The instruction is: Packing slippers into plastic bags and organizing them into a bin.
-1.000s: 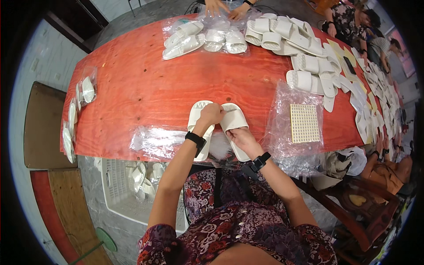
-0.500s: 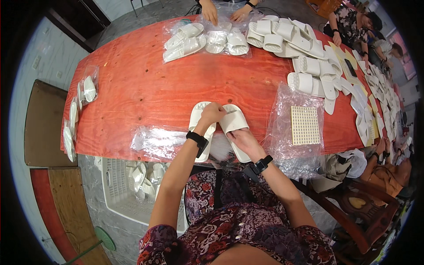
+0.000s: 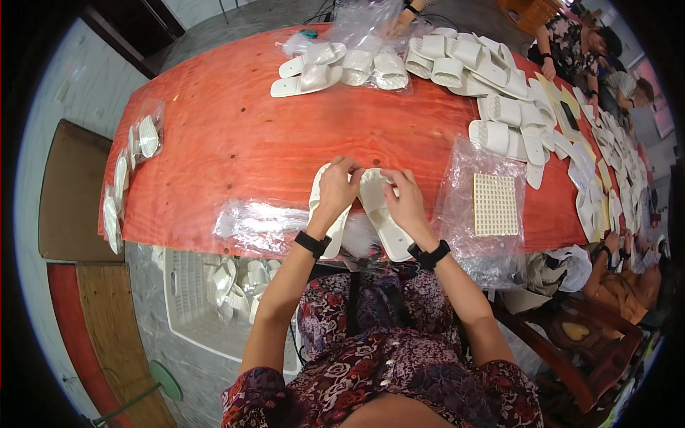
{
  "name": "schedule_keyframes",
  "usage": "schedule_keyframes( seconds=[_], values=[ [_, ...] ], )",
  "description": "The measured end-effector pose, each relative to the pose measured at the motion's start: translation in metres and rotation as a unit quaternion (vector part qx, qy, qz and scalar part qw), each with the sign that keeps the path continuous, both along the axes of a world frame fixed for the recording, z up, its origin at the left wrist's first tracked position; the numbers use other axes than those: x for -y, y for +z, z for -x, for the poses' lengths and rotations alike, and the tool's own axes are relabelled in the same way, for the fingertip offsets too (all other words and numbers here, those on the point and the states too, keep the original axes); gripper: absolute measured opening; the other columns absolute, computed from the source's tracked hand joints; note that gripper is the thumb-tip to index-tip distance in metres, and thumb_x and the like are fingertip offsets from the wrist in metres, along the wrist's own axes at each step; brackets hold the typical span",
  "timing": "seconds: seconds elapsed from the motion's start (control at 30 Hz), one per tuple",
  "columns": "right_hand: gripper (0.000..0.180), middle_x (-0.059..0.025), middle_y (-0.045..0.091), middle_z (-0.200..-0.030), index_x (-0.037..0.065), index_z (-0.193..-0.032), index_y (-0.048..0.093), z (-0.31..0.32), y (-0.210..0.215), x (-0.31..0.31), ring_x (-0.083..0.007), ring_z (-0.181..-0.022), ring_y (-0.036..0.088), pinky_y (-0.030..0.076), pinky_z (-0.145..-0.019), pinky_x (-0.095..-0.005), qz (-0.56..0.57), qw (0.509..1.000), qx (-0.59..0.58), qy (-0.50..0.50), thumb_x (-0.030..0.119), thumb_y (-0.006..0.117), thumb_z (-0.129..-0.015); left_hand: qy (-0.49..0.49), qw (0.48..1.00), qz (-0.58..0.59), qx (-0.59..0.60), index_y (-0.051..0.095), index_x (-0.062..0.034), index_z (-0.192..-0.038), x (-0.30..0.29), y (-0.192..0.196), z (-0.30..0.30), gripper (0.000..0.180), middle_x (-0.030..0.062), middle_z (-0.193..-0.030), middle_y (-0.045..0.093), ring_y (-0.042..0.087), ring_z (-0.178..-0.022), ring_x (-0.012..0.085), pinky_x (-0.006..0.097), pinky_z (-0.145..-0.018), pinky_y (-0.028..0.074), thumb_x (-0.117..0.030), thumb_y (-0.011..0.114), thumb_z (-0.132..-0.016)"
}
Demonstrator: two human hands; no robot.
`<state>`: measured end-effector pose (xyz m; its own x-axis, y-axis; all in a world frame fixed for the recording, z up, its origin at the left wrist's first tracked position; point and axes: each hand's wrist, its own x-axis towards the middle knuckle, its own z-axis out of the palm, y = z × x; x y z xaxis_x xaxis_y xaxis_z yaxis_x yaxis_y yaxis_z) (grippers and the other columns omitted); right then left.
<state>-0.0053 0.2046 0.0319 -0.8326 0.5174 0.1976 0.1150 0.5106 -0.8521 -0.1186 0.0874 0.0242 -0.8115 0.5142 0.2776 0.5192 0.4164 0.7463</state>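
Observation:
Two white slide slippers stand side by side at the table's near edge, toes pointing away from me. My left hand (image 3: pixel 340 189) is closed over the strap of the left slipper (image 3: pixel 333 240) and hides most of it. My right hand (image 3: pixel 405 200) bends its fingers over the upper part of the right slipper (image 3: pixel 389 237), thumb close to the strap; just where the fingertips grip is partly hidden. Clear plastic bags (image 3: pixel 260 225) lie flat beside and beneath the slippers. On another plastic bag at the right sits a cream sheet of small stickers (image 3: pixel 494 205).
White slippers (image 3: pixel 492 71) are heaped at the far right, with pairs (image 3: pixel 307 80) near a co-worker's hand (image 3: pixel 401 23) across the red table (image 3: pixel 214 157). Bagged slippers (image 3: pixel 114 192) line the left edge. Below stands a white basket (image 3: pixel 178 299); a wooden chair (image 3: pixel 578 342) is at right.
My right hand has come out from under the right slipper's strap and moved up over its top. Across the table, the co-worker's hands have shifted, lifting a plastic bag.

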Motion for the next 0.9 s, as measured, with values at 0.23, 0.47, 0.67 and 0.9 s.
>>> schedule_keyframes(
  seconds=[0.23, 0.47, 0.67, 0.9],
  values=[
    [0.018, -0.0122, 0.058, -0.094, 0.004, -0.099, 0.058, 0.027, -0.03, -0.001, -0.0332, -0.084, 0.057, 0.046, -0.07, -0.0367, -0.089, 0.992, 0.038, 0.077, 0.01, 0.055, -0.083, -0.022, 0.999, 0.011, -0.028, 0.061, -0.0043, -0.081, 0.005, 0.021, -0.013, 0.009, 0.0122, -0.078, 0.059, 0.057, -0.067, 0.0292, 0.036, -0.058, 0.044, -0.01, 0.064, -0.075],
    [0.016, -0.0023, 0.056, -0.076, 0.002, -0.093, 0.057, 0.032, -0.039, -0.015, -0.0129, -0.068, 0.053, 0.043, -0.062, -0.0268, 0.196, 0.96, 0.013, 0.198, 0.016, 0.052, -0.089, -0.18, 0.978, -0.085, -0.065, 0.058, -0.0068, -0.078, 0.017, 0.035, -0.034, 0.007, 0.0095, -0.066, 0.057, 0.057, -0.055, 0.0249, 0.032, -0.05, 0.045, -0.009, 0.062, -0.073],
    [0.02, 0.0014, 0.057, -0.073, 0.0, -0.09, 0.062, 0.043, -0.01, -0.016, -0.0067, -0.067, 0.05, 0.042, -0.06, -0.0232, 0.267, 0.914, 0.143, 0.271, 0.019, 0.055, -0.088, -0.351, 0.918, -0.046, -0.178, 0.057, -0.0081, -0.072, 0.014, 0.017, -0.045, 0.008, 0.0062, -0.059, 0.054, 0.054, -0.051, 0.0238, 0.035, -0.048, 0.044, -0.012, 0.061, -0.067],
    [0.022, 0.0066, 0.056, -0.07, 0.003, -0.091, 0.065, 0.049, -0.023, -0.014, -0.0006, -0.057, 0.041, 0.031, -0.048, -0.0174, 0.276, 0.902, 0.11, 0.312, 0.023, 0.057, -0.088, -0.39, 0.901, -0.057, -0.179, 0.057, -0.0075, -0.07, 0.002, 0.018, -0.052, 0.007, 0.0064, -0.059, 0.054, 0.055, -0.053, 0.0239, 0.036, -0.05, 0.044, -0.013, 0.06, -0.067]
  ],
)
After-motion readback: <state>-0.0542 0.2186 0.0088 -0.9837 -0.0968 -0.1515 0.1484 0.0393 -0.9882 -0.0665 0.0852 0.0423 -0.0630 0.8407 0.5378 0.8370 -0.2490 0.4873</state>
